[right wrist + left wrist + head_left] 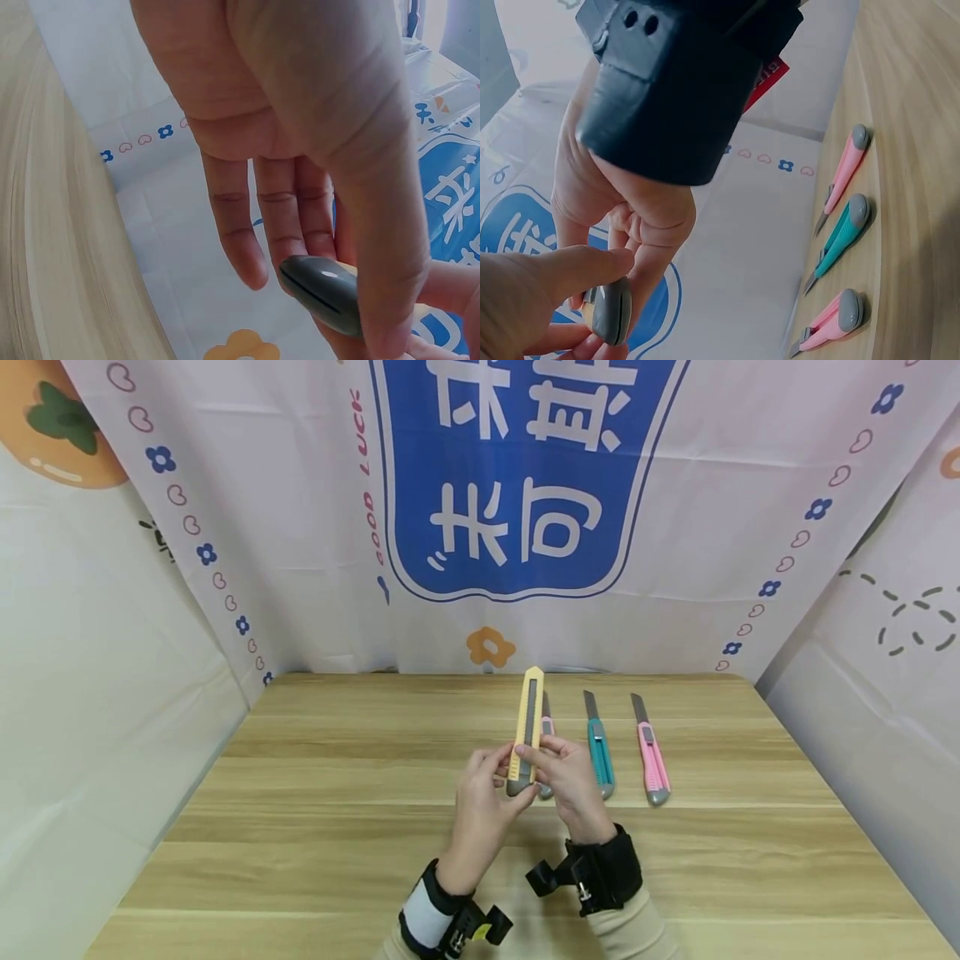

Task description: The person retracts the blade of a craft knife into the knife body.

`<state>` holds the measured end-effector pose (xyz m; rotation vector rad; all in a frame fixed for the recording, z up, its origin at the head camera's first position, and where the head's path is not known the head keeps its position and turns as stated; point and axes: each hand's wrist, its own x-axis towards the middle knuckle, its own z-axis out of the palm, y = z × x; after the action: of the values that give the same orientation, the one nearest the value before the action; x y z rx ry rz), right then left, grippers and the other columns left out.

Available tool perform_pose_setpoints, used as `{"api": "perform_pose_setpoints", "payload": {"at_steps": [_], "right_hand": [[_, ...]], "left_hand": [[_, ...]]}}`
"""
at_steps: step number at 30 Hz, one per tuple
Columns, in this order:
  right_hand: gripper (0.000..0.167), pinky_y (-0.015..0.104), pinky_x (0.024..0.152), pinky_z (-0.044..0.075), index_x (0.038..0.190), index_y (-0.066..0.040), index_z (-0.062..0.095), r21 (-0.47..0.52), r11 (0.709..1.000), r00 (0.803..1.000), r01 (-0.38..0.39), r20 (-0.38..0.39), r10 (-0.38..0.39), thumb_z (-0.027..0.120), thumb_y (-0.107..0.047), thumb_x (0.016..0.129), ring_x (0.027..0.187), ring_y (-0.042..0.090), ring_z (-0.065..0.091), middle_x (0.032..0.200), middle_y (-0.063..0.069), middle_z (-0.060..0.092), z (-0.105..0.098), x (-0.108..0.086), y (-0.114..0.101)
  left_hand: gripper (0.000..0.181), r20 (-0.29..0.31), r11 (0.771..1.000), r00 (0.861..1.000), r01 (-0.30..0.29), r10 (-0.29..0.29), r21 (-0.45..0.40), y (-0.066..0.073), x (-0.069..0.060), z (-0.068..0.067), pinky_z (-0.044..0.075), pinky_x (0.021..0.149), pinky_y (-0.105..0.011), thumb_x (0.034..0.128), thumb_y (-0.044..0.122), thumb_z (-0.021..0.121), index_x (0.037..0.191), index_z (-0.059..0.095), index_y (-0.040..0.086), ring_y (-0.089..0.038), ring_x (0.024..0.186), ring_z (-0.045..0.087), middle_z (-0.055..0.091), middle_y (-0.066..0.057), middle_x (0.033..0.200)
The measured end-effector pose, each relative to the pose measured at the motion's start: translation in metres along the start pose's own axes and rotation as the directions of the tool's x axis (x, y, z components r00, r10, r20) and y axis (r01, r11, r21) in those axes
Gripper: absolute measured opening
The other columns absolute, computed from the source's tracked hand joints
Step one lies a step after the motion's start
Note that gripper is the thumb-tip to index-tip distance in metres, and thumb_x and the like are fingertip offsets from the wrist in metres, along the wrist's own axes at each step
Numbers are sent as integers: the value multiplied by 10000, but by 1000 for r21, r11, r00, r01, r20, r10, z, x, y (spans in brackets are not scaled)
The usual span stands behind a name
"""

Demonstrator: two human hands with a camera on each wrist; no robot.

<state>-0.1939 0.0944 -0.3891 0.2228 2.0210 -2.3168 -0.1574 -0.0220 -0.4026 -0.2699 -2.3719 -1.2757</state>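
Note:
A yellow utility knife (531, 710) with a grey end cap is held up over the table, its tip pointing away and no blade visibly sticking out. My left hand (480, 797) pinches it near the capped end from the left. From the other side, my right hand (573, 781) pinches its lower part between thumb and fingers. The grey cap (330, 292) shows beside the right thumb in the right wrist view. In the left wrist view the cap (612, 311) sits under the left thumb.
On the wooden table (300, 827) lie a teal utility knife (600, 752) and a pink one (654, 760), blades out. Another pink knife (548, 727) is partly hidden behind the yellow one. A printed cloth (315, 527) hangs along the back edge.

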Motion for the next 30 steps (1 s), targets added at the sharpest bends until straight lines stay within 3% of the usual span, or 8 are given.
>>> {"api": "perform_pose_setpoints", "payload": {"at_steps": [10,18,24,30], "right_hand": [[359,203,725,568,1185,58,642,-60,998,1000,-17,-20,16,704,-74,858,921,101,686,1182,258,668,6,0,2],[322,233,763,592,1180,66,636,-94,995,999,-38,32,41,665,-37,877,950,125,690,1201,271,655,7,0,1],[451,301,858,603,1330,35,525,-94,993,996,-71,56,76,638,-88,911,1045,202,693,1279,265,616,1,2,1],[406,290,861,602,1332,2,530,-76,993,994,-85,58,90,585,-145,958,935,127,696,1290,243,610,-6,5,-2]], "left_hand": [[468,28,999,999,33,-31,-42,-5,3,-2,615,703,-265,705,76,833,1131,667,-21,-206,808,669,625,-119,917],[435,44,999,998,46,-45,-23,-10,4,-6,621,687,-302,690,48,799,1094,672,-50,-217,777,680,638,-128,899],[442,54,998,997,61,-60,-15,-12,4,-5,616,668,-273,689,51,806,1097,672,-52,-206,764,675,639,-128,894],[454,58,998,996,63,-63,3,-15,6,-5,617,665,-292,685,45,814,1100,660,-60,-223,746,690,638,-145,909]]}}
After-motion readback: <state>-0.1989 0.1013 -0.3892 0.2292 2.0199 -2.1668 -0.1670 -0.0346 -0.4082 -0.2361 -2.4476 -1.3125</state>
